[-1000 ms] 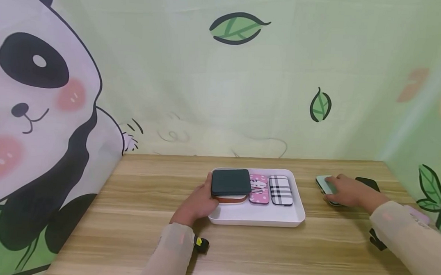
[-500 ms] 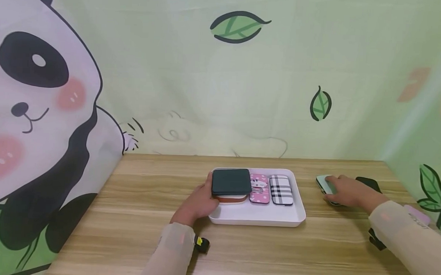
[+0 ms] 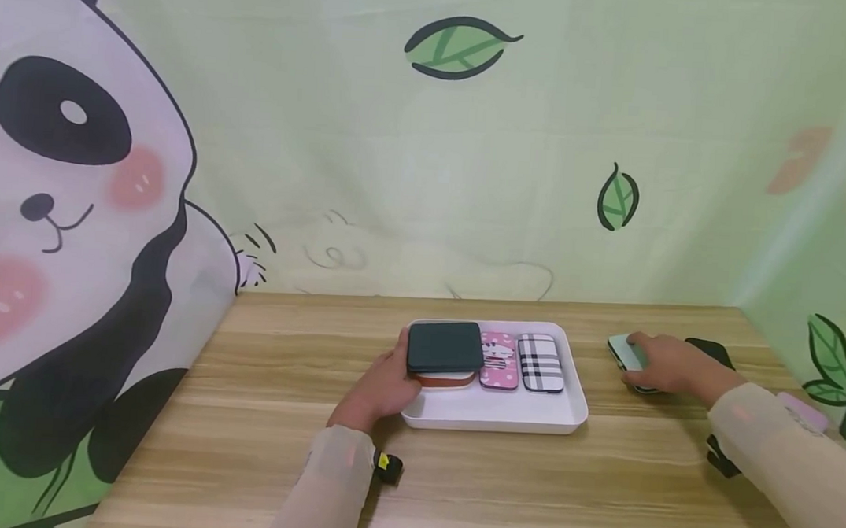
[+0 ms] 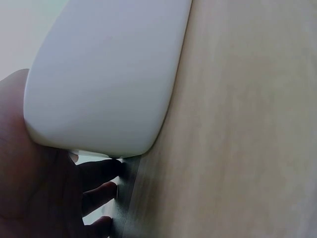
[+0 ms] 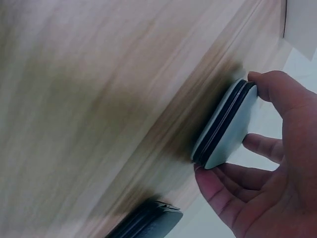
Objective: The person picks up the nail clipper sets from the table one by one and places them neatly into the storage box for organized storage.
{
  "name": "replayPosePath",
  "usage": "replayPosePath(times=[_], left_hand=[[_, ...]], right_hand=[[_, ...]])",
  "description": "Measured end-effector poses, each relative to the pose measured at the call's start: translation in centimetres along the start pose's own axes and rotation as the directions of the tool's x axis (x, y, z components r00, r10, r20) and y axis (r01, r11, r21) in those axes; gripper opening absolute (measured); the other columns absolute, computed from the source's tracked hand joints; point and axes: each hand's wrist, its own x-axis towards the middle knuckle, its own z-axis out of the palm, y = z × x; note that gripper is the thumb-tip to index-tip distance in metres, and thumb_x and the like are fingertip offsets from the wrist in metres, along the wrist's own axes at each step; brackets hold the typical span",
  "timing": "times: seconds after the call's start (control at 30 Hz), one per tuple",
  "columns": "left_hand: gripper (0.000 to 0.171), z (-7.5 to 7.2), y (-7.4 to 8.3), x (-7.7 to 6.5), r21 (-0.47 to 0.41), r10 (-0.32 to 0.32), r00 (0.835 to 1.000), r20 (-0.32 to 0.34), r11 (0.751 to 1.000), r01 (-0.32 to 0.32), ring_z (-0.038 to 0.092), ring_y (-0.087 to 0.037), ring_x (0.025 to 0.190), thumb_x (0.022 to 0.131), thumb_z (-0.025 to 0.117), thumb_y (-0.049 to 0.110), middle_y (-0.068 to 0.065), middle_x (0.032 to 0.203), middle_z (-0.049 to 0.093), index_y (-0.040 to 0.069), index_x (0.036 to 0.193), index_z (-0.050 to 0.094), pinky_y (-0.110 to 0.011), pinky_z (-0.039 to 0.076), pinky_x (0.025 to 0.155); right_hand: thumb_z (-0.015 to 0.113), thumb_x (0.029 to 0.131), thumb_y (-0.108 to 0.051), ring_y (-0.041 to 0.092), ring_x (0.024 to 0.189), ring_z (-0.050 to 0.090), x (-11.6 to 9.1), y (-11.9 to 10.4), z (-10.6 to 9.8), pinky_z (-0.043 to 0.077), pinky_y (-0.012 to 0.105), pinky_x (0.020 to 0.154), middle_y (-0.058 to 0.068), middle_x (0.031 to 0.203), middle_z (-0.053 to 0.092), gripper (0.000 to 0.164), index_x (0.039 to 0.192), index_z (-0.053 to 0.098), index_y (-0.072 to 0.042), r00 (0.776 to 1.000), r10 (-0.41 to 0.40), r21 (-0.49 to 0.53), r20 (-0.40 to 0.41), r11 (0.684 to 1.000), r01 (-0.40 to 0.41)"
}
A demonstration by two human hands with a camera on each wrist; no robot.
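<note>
A white tray (image 3: 494,415) stands mid-table in the head view, and my left hand (image 3: 382,384) grips its left end. In the left wrist view the tray's outer wall (image 4: 109,79) fills the upper part, with my left fingers (image 4: 101,171) bent beside its end. A dark green flat case (image 3: 446,346) lies atop a brown one (image 3: 446,381) in the tray. Beside them lie a pink dotted case (image 3: 499,362) and a black-and-white checked case (image 3: 541,364). To the right, my right hand (image 3: 674,365) pinches a pale green flat case (image 5: 233,124) with dark edges by its ends.
Beyond my right hand lies a black flat case (image 3: 710,353). A lilac item (image 3: 802,412) shows partly behind the right sleeve. The wooden table (image 3: 284,352) meets a printed cloth backdrop (image 3: 315,133) at its far edge.
The head view has shifted very slightly. Both hands, the tray and the pale green case stay in nearly the same places.
</note>
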Motion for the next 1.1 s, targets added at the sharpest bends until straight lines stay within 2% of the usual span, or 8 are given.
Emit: replayPosePath(times=[0.4, 0.6, 1.1], left_hand=[[0.088, 0.01, -0.06, -0.07, -0.007, -0.004, 1.0, 0.0, 1.0, 0.004, 0.037, -0.031, 0.144, 0.091, 0.051, 0.024, -0.013, 0.158, 0.039, 0.015, 0.162, 0.0, -0.051, 0.031, 0.117], [0.089, -0.06, 0.01, -0.1, -0.008, 0.013, 1.0, -0.006, 1.0, -0.013, 0.039, -0.032, 0.143, 0.09, 0.052, 0.023, -0.014, 0.157, 0.041, 0.013, 0.162, 0.001, -0.051, 0.032, 0.116], [0.089, 0.12, -0.15, 0.1, -0.019, 0.0, 1.0, 0.004, 1.0, 0.0, 0.036, -0.032, 0.145, 0.091, 0.051, 0.025, -0.012, 0.16, 0.037, 0.015, 0.162, 0.0, -0.052, 0.03, 0.117]], right_hand=[[0.067, 0.09, -0.046, 0.032, 0.09, 0.06, -0.16, -0.58, -0.35, 0.05, 0.051, 0.079, 0.03, 0.111, 0.063, 0.081, 0.142, 0.04, 0.01, 1.0, 0.01, -0.011, 0.029, 1.0, -0.01], [0.066, 0.09, -0.046, 0.029, 0.084, 0.057, -0.19, -0.6, -0.33, 0.05, 0.047, 0.073, 0.026, 0.104, 0.062, 0.08, 0.142, 0.04, 0.009, 1.0, 0.021, -0.01, 0.017, 1.0, -0.02], [0.065, 0.09, -0.04, 0.031, 0.085, 0.057, -0.27, -1.0, -0.44, 0.05, 0.049, 0.074, 0.028, 0.106, 0.061, 0.076, 0.14, 0.041, 0.011, 0.999, 0.04, 0.014, -0.017, 0.999, -0.04]])
